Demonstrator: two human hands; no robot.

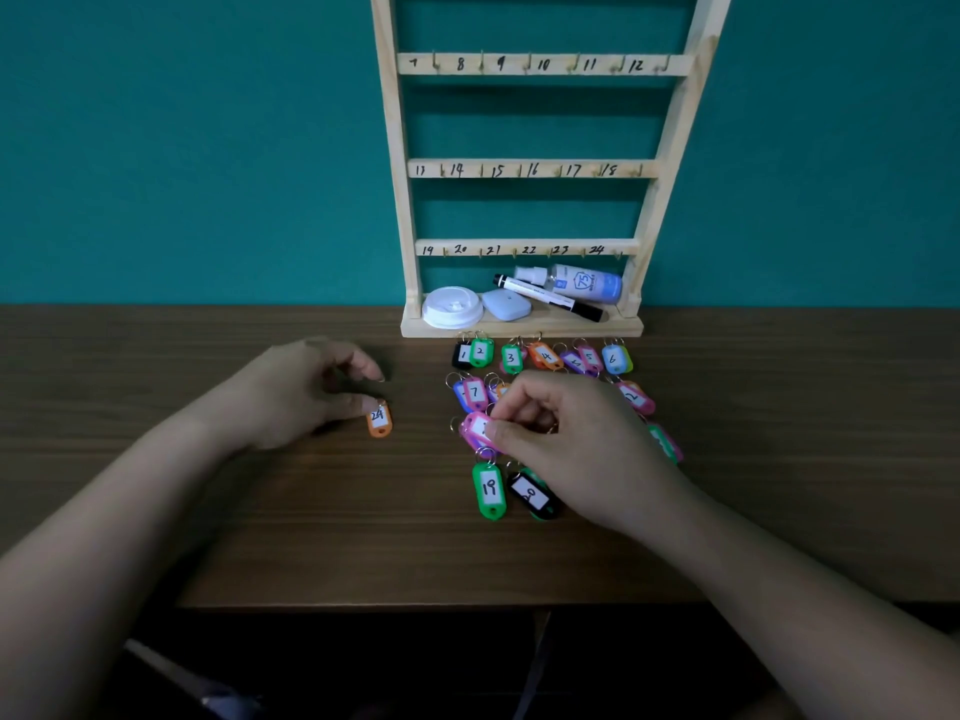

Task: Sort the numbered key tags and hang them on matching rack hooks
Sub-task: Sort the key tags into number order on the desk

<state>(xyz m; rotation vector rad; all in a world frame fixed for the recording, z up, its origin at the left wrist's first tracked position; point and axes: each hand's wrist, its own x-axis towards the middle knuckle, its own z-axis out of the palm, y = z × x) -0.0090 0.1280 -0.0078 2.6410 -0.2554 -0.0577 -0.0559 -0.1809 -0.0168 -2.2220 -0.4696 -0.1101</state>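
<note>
A wooden rack [530, 168] stands against the teal wall, its bars numbered 7 to 24 above bare hooks. Several coloured key tags lie in rows on the brown table before it, among them green tag 2 [481, 351], blue tag 6 [613, 359], pink tag 7 [474, 392], green tag 19 [489, 491] and a black tag [531, 495]. My left hand [306, 392] pinches the ring of orange tag 24 [379, 419], which rests on the table left of the rows. My right hand [566, 444] grips a pink tag [475, 427] in the middle of the rows, hiding tags beneath it.
On the rack's base shelf lie a white lid [451, 307], a pale blue case [506, 304], a black marker [550, 297] and a spray bottle [576, 283]. The table's front edge [415, 605] runs below my forearms, with dark space under it.
</note>
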